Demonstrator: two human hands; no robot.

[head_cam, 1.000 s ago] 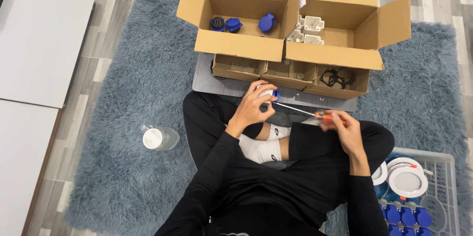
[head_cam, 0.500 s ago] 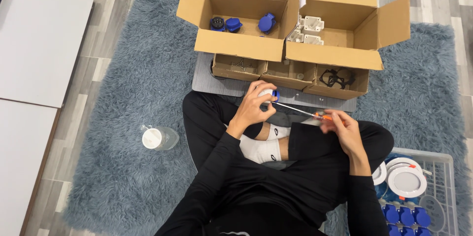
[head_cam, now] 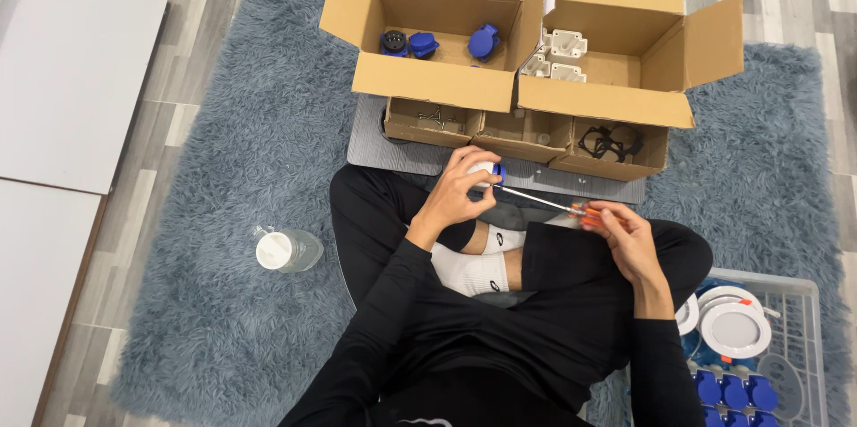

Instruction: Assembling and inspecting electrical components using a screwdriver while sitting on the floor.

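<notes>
Grey shag rug (head_cam: 223, 240) covers the wooden floor where I sit cross-legged, two open cardboard boxes (head_cam: 527, 43) at the far side. My left hand (head_cam: 455, 195) is raised over my knee, wrist bent, fingers curled tight around a small white and blue part (head_cam: 489, 172). My right hand (head_cam: 625, 235) sits lower to the right, fingers pinched closed on the orange handle of a screwdriver (head_cam: 558, 205), whose shaft slants up left and meets the part. Since a second ago both hands have kept almost the same pose; nothing around them has shifted.
</notes>
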